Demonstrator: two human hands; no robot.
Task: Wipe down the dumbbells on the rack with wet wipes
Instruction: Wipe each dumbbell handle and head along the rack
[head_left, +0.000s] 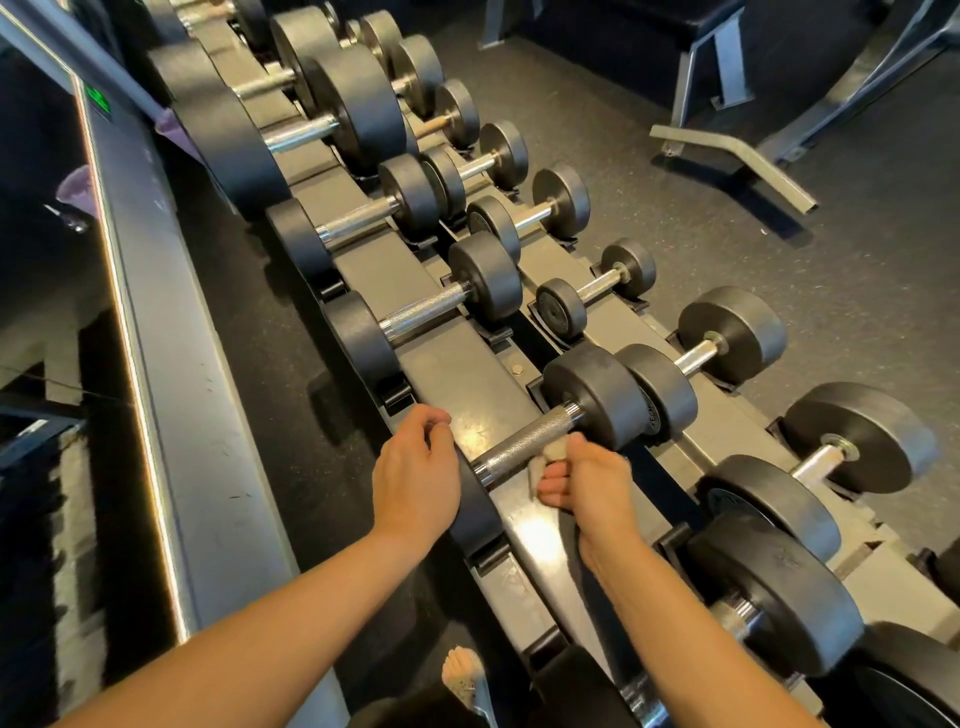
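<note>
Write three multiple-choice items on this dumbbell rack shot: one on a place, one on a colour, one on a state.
1. Where is the wipe?
A. on the floor
B. in the right grip, against the handle of the nearest dumbbell
C. draped over the bench

2. What colour are the dumbbell heads on the rack?
A. red
B. yellow
C. black

3. What is the left grip doing?
A. holding the near head of that same dumbbell
B. holding a spray bottle
C. hanging beside the body

Answers:
1. B: the pale wad sits between the fingers, right at the knurled handle.
2. C: every head in view is black.
3. A: its fingers curl over the top of that head.
</note>
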